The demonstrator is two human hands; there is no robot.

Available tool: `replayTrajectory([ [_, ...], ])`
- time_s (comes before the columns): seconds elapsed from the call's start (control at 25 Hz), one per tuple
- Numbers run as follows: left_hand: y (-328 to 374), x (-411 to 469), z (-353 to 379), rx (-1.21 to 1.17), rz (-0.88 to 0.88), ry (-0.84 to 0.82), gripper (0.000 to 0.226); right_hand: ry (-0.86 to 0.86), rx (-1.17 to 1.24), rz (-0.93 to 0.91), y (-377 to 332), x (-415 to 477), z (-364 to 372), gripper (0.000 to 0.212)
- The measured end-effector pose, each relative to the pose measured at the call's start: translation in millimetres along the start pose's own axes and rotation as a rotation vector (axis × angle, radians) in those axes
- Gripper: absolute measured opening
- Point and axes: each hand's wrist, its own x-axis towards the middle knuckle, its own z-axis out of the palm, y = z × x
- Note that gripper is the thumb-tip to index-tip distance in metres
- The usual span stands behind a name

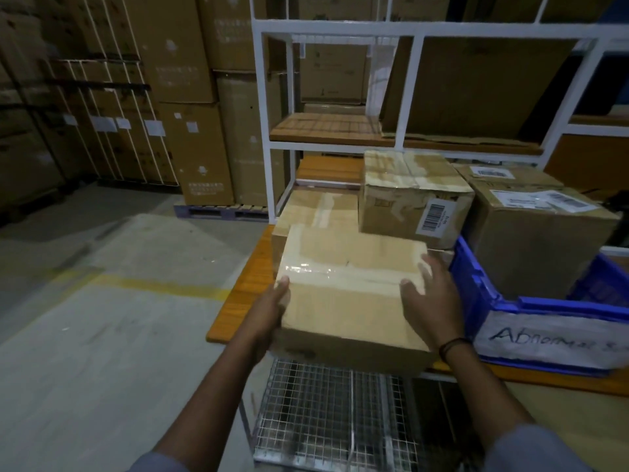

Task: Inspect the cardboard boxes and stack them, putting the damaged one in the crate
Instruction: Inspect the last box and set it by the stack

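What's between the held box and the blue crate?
Only the right hand, pressed on the held box's right side; blue crate just beyond. Head view.

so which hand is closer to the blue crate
Right. The right hand rests on the cardboard box at its right edge, just beside the blue crate. The left hand grips the box's left side, with the whole box between it and the crate.
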Motion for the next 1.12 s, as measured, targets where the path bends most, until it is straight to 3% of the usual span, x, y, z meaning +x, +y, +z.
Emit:
replayTrajectory([
  [0.08, -9.7, 1.5, 16.2, 0.191, 0.046, -0.01, 0.024, -0.085, -0.222, -0.035, 7.6, 7.1, -5.3, 0.046],
  [0.16, -22.7, 16.0, 21.8, 0.448, 0.136, 0.055, 0.043, -0.199, -0.509, -0.085, 10.3, 12.9, -3.3, 0.037],
  [0.28, -27.5, 35.6, 27.4, 0.948, 0.191, 0.083, 0.064, -0.346, -0.835, -0.013, 3.1, 15.1, 15.0, 0.055],
  [0.4, -11.4, 47.6, 45.6, 1.334, 0.317, -0.007, 0.065, -0.464, -0.902, -0.03, -17.2, -1.1, 47.0, 0.066],
  [0.56, -8.9, 58.4, 58.5, 1.417, 0.345, -0.049, 0.07, -0.532, -0.854, -0.215, -38.5, -19.6, 80.3, 0.064],
  [1.12, -14.4, 62.5, 56.0, 1.414, 0.395, -0.046, 0.07, -0.578, -0.812, -0.197, -23.0, -13.7, 63.0, 0.068],
])
